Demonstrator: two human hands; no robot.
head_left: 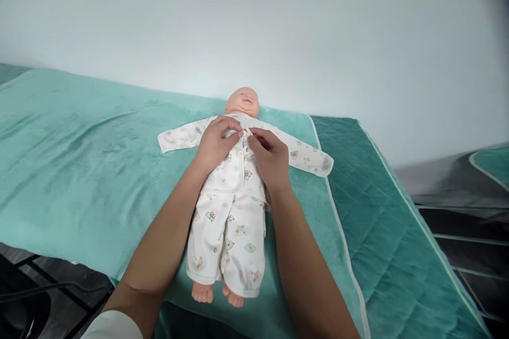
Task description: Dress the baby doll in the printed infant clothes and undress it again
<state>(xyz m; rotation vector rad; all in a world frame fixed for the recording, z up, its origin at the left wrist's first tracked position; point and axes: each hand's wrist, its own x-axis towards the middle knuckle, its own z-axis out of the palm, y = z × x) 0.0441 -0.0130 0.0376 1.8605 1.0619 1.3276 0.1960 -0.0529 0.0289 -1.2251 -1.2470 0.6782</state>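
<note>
A baby doll (243, 99) lies on its back, head toward the wall, dressed in a white patterned shirt (222, 174) and matching trousers (243, 243). Its sleeves stretch out to both sides, and bare feet show below the trouser legs. At the upper chest, my left hand (218, 143) pinches the front edge of the shirt between thumb and fingers. Close beside it, my right hand (271, 152) grips the other side of the same front opening with bent fingers. The fingertips nearly meet at the opening; the fastener between them is too small to make out clearly.
A light green blanket (99, 169) covers the bed under the doll. To the right shows a darker quilted teal cover (382, 222). A pale wall (254, 26) stands behind. Metal slats (469, 238) lie at the right, and a black object with a cable (24, 296) at lower left.
</note>
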